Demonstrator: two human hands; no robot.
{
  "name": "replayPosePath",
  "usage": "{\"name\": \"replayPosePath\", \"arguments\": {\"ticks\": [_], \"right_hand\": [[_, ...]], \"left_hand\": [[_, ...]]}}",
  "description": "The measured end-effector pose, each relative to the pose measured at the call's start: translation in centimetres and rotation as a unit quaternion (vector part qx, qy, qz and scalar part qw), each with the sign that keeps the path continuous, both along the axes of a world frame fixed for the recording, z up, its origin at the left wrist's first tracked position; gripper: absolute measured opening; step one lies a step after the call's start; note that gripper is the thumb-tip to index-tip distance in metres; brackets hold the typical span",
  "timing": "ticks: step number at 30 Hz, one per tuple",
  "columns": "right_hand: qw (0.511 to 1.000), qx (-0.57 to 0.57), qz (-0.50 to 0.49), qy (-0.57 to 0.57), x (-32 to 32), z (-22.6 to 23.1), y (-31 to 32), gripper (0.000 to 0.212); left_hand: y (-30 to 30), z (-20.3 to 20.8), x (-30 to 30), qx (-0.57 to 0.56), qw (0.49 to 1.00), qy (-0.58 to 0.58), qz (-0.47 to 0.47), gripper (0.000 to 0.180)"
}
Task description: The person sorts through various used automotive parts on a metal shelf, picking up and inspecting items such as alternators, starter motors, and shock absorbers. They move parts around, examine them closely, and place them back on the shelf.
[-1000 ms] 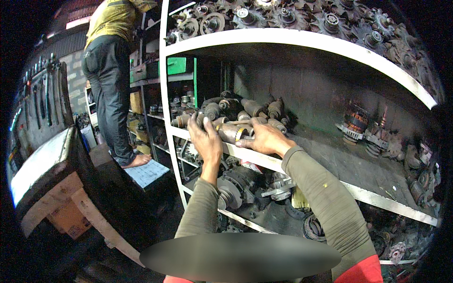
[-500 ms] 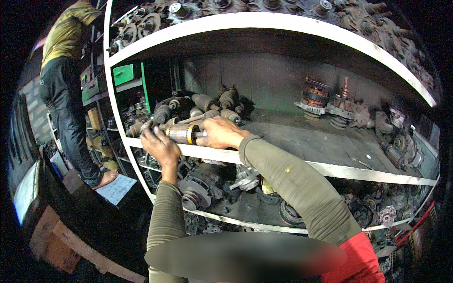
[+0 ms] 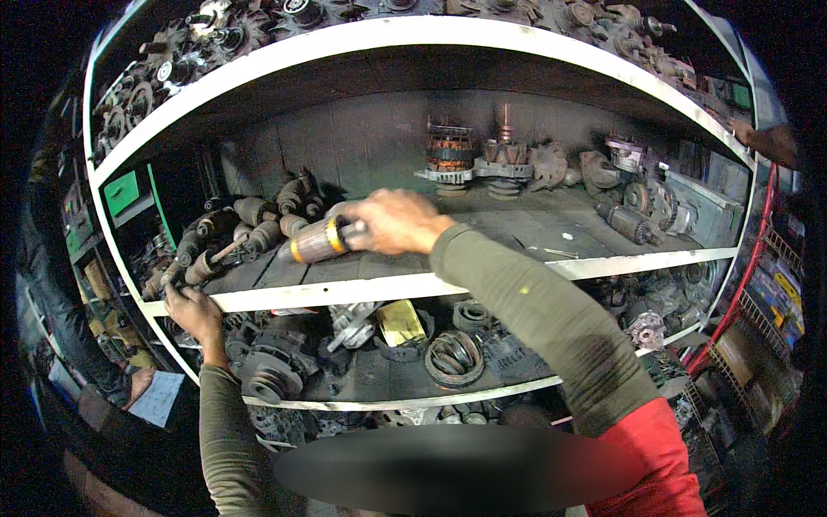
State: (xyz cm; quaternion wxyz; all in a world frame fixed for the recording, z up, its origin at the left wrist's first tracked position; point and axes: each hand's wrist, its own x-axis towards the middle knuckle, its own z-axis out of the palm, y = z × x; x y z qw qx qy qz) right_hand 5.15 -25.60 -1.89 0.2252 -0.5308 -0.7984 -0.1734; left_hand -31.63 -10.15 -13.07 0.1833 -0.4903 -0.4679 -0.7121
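Observation:
My right hand (image 3: 392, 221) is closed around the shaft end of a motor armature (image 3: 317, 242), a dark ribbed cylinder with yellow bands. The armature is held tilted just above the middle shelf, a little blurred by motion. My left hand (image 3: 194, 314) has its fingers curled over the white front edge of the shelf (image 3: 284, 297), at its left end. Just behind that hand lies a pile of several dark, dusty armatures (image 3: 255, 211).
An alternator part with copper windings (image 3: 451, 153) stands on the shelf, right of centre. Another armature (image 3: 628, 224) lies farther right. Pulleys and housings (image 3: 455, 358) crowd the lower shelf. A person's foot (image 3: 138, 386) shows at left; another person's hand (image 3: 743, 131) is at upper right.
My view has turned to the right. My right hand has carried the armature right, away from my left hand, which has let go of it and now rests on the shelf edge.

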Motion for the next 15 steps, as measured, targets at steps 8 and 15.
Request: {"name": "replayPosePath", "arguments": {"ticks": [8, 15], "right_hand": [[0.988, 0.011, -0.156, -0.017, 14.1, 0.5, -7.7, 0.045], [0.863, -0.020, -0.499, -0.084, 24.1, 1.8, -13.3, 0.059]], "left_hand": [[1.0, -0.7, -0.7, -0.006, 0.998, 0.020, 0.061, 0.044], [0.8, -0.4, -0.1, 0.012, 0.997, 0.016, 0.078, 0.036]]}}
